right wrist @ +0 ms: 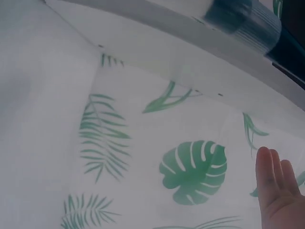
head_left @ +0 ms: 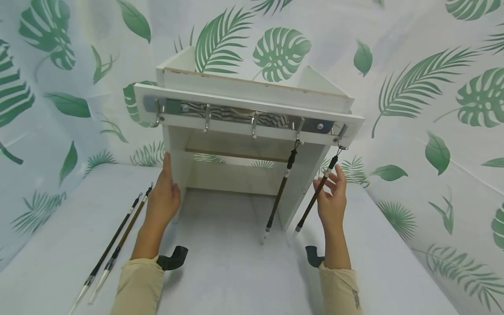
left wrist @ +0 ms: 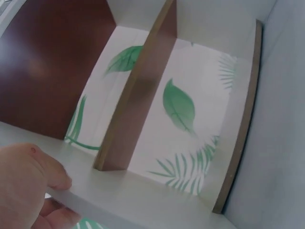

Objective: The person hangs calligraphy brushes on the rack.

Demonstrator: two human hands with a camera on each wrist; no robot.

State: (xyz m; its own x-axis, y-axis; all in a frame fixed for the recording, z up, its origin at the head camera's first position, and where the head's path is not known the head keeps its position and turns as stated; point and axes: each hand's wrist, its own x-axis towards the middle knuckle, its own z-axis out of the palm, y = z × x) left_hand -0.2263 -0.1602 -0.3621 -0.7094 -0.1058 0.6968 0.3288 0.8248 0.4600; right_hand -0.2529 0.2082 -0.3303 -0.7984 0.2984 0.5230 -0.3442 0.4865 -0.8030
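A white shelf unit (head_left: 305,175) stands on the table with a row of metal hooks (head_left: 253,124) along its front rail (head_left: 236,98). My left hand (head_left: 162,199) grips the unit's left side panel, thumb inside and fingers outside in the left wrist view. From the two rightmost hooks hang calligraphy brushes by their loops, an inner brush (head_left: 280,192) and an outer brush (head_left: 315,197), tips down with clear caps. Just behind the outer brush is my right hand (head_left: 332,199), its fingers (right wrist: 268,176) extended and loose, holding nothing.
Two more capped brushes, one dark (head_left: 112,245) and one brown (head_left: 125,234), lie side by side on the white table (head_left: 236,280) at left. Inside the unit is a brown shelf board (left wrist: 138,86). A leaf-print backdrop (head_left: 417,57) surrounds the table.
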